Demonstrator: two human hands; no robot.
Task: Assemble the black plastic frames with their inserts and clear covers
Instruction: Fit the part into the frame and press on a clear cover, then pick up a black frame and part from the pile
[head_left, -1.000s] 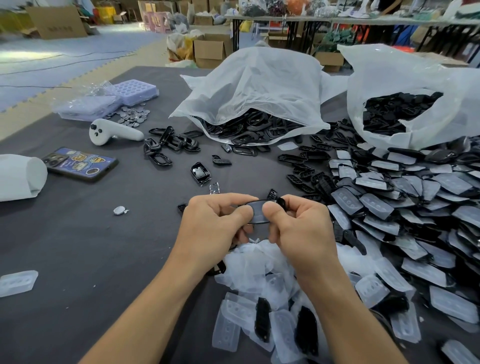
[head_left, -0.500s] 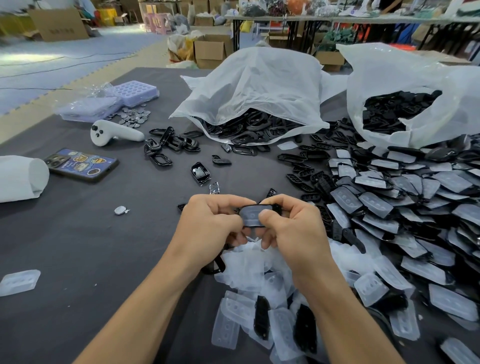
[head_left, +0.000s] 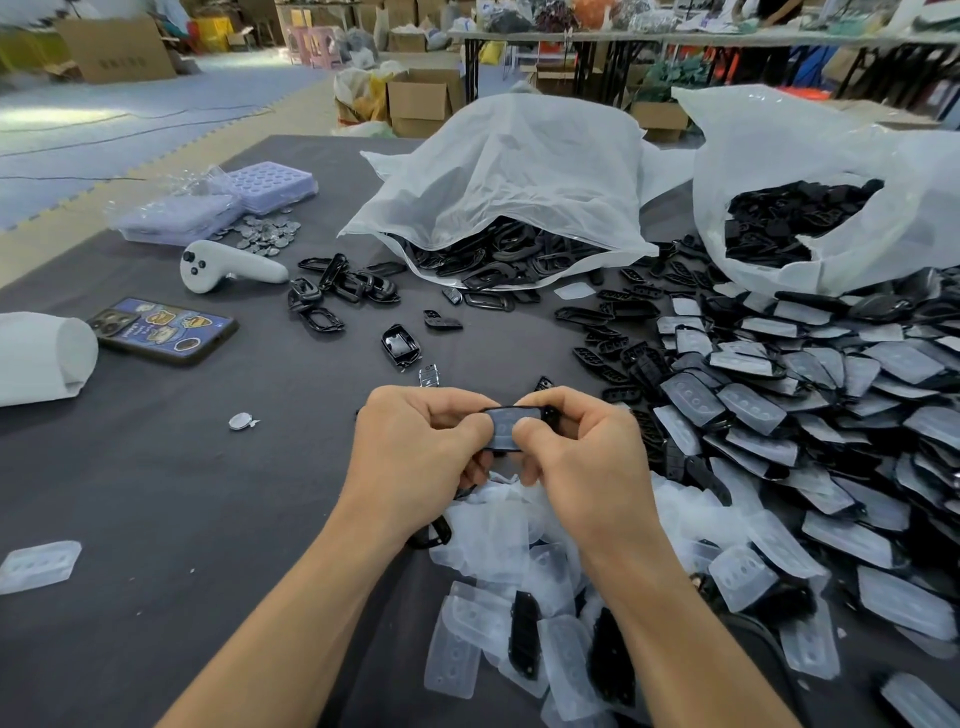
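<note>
Centrally, clear-covered black frame in pinch of left hand and right hand.

Bare hands and forearms, viewed from the head camera.
Left hand and right hand bare, knuckles showing; forearms uncovered down to the lower edge, smooth, slim.

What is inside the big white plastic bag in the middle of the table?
At its open mouth, a heap of black plastic frames shows, some spilling onto the table. The white bag covers whatever lies deeper.
</note>
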